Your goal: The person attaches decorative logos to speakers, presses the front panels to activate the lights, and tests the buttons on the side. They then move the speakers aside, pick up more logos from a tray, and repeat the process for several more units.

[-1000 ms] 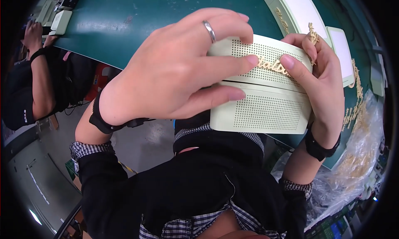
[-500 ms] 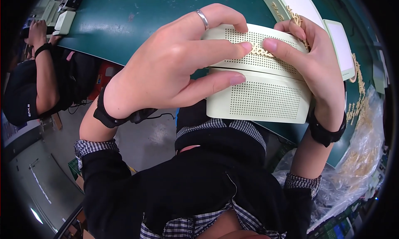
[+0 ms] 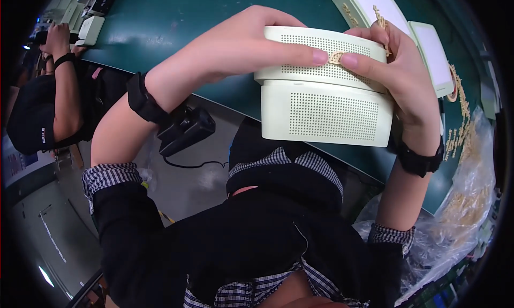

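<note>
Thumb replaces forefinger at nine o'clock of lettering; left grip and right grip pinch upper perforated case.

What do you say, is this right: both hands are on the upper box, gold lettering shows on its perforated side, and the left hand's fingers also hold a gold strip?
Not quite: the gold strip is in the right hand's fingers, as the head view shows. Both hands are on the upper box, and gold lettering shows on its perforated side.
</note>
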Available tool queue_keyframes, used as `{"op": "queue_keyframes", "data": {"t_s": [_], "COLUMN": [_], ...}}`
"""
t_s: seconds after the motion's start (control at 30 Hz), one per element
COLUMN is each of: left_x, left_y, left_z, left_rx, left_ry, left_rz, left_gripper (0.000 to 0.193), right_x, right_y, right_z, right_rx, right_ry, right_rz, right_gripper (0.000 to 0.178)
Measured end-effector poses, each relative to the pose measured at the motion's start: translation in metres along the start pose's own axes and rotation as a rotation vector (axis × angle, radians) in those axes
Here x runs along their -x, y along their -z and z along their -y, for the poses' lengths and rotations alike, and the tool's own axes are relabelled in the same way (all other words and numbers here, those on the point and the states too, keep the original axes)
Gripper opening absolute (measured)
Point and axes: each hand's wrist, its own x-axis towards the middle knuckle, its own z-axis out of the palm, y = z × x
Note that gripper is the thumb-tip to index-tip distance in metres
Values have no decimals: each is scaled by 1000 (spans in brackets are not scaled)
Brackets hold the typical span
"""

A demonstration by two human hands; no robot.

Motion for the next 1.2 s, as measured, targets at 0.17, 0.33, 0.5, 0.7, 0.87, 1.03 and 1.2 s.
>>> {"op": "queue_keyframes", "data": {"t_s": [0.17,0.33,0.5,0.7,0.87,1.03,1.2], "left_x": [-3,-14,-21,-19,28,58,57], "left_y": [1,6,12,42,60,94,105], "left_z": [-5,0,-4,15,-22,-34,-28], "left_rx": [-123,-118,-117,-324,-229,-375,-345], "left_ry": [7,61,234,-213,-749,-698,-605], "left_rz": [30,27,78,-159,-223,-128,-134], "left_gripper": [51,51,52,74,49,37,36], "right_x": [1,-3,-12,-8,0,-16,-21], "right_y": [3,8,9,-19,-77,-105,-117], "right_z": [8,-2,-9,7,54,74,75], "right_rx": [67,63,-20,661,766,735,564], "right_ry": [-117,-69,-25,464,522,739,737], "right_rz": [94,102,154,-267,-195,-347,-383], "right_gripper": [49,52,53,48,47,43,35]}}
